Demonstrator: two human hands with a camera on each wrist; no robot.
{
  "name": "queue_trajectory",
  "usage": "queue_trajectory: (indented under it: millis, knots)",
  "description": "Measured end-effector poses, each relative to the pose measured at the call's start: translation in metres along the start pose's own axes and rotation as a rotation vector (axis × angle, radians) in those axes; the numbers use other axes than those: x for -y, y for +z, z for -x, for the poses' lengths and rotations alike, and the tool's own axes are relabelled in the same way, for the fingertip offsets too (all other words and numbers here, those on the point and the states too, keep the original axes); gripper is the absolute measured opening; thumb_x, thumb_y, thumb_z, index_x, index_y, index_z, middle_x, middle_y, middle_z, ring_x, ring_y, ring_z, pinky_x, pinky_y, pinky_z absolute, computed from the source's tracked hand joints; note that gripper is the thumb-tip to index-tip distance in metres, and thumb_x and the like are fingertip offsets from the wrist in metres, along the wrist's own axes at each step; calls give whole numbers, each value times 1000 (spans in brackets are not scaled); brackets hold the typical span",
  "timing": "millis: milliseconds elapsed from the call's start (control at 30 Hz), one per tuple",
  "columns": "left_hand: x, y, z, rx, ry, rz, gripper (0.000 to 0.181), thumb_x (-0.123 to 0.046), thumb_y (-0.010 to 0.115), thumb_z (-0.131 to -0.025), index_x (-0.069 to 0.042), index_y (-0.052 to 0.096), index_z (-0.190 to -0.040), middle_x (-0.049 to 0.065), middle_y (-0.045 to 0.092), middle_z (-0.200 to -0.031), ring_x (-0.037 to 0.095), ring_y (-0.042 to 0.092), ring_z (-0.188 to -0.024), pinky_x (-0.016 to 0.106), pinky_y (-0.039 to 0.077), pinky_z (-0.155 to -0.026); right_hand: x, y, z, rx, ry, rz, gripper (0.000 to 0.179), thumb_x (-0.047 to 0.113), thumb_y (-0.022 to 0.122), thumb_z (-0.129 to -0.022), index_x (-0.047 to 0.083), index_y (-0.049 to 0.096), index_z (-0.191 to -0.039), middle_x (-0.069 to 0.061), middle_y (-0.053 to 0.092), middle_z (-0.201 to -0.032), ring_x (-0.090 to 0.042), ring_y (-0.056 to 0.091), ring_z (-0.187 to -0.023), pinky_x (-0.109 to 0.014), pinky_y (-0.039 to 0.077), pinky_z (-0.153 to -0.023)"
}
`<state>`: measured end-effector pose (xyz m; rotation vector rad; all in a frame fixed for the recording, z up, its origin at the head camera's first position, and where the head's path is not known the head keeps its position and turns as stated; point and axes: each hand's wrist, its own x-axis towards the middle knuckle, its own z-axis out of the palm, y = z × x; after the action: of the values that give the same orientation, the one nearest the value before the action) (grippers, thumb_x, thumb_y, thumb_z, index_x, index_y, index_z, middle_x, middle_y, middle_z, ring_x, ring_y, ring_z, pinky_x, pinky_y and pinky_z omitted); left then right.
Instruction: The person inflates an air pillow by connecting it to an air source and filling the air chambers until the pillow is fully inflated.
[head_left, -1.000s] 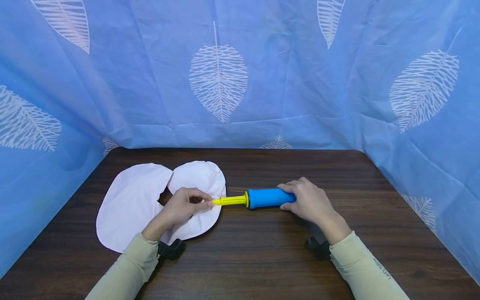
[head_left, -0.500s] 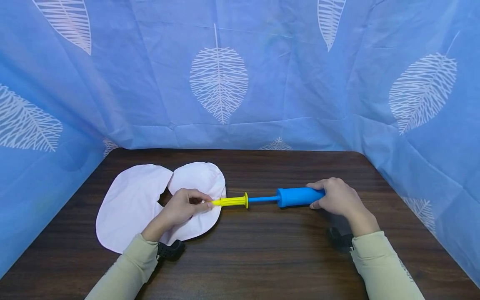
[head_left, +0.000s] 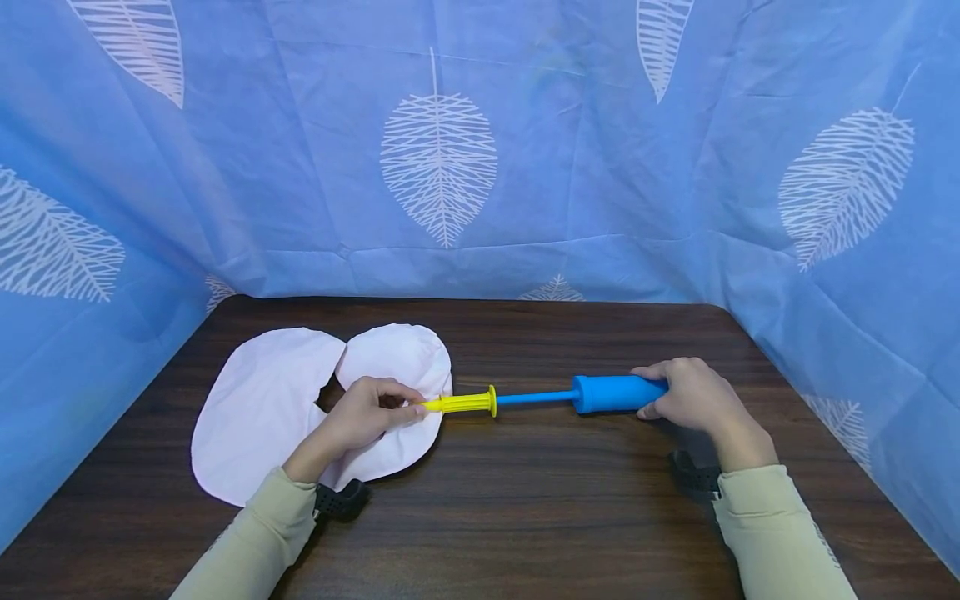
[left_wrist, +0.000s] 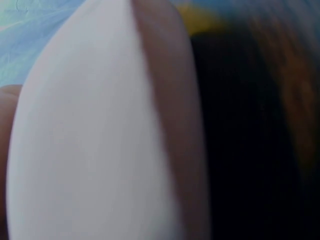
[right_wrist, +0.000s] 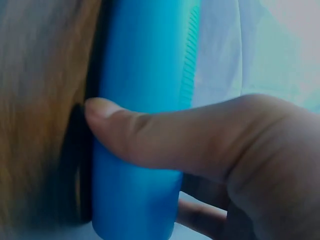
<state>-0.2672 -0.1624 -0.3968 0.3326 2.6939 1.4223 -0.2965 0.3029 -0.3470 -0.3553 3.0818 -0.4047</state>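
A hand air pump lies across the middle of the table, its ribbed yellow nozzle end (head_left: 467, 403) pointing left and its blue barrel (head_left: 609, 393) on the right. A length of thin blue rod (head_left: 534, 398) shows between them. My left hand (head_left: 363, 419) pinches the yellow tip against a pale pink-white inflatable (head_left: 258, 408); the fingers hide where tip and inflatable meet. Close up in the left wrist view, the inflatable (left_wrist: 90, 130) looks rounded. My right hand (head_left: 696, 396) grips the barrel's far end, the thumb (right_wrist: 150, 132) lying across it in the right wrist view.
The dark wooden table (head_left: 525, 517) carries the inflatable on its left side. Blue curtains (head_left: 555, 125) with white leaf prints stand behind and at both sides. A black band (head_left: 343, 500) sits on each wrist.
My right hand has drawn the blue barrel to the right, away from the yellow end, exposing the rod. My left hand and the inflatable have stayed in place.
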Motion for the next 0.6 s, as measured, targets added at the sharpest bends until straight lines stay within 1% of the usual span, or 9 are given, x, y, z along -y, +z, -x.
queue_trajectory:
  millis: [100,233,300,400,500,600]
  knots:
    - [0,0,0,-1,1,8,18,-17,84,-94,-10,85,-110,2,76,-93,17,56,-84,26,46,-73,16,6,-2,-14,-52,5,62,23,92,-83,7,72,-139,-32,69,-137,-49,67,-118,-63,55,-88]
    - [1,-1,-1,7,5,20,18,-16,84,-93,-10,85,-110,3,71,-87,19,54,-81,26,44,-67,42,17,-3,-44,-125,20,61,24,92,-84,8,73,-139,-26,72,-135,-49,66,-123,-65,56,-92]
    - [2,-1,-1,13,0,30,18,-15,84,-93,-10,85,-110,2,70,-86,19,54,-81,26,43,-65,56,23,-4,-61,-161,30,61,26,93,-85,8,73,-139,-22,74,-134,-46,67,-122,-64,56,-94]
    - [3,-1,-1,22,2,40,18,-15,84,-93,-11,85,-110,2,69,-86,20,55,-81,25,44,-65,73,31,-4,-70,-206,42,61,28,93,-85,9,72,-140,-18,75,-133,-42,67,-122,-63,57,-95]
    - [4,-2,-1,24,12,36,18,-15,84,-93,-11,85,-110,2,70,-87,20,55,-83,26,45,-68,85,36,-3,-72,-233,52,62,29,93,-85,10,72,-141,-16,76,-133,-39,68,-120,-61,58,-94]
    - [3,-2,0,23,15,25,18,-16,84,-93,-11,85,-110,2,71,-89,20,55,-84,26,45,-70,89,37,-1,-65,-230,55,62,30,92,-86,11,72,-141,-15,76,-133,-38,68,-119,-60,58,-93]
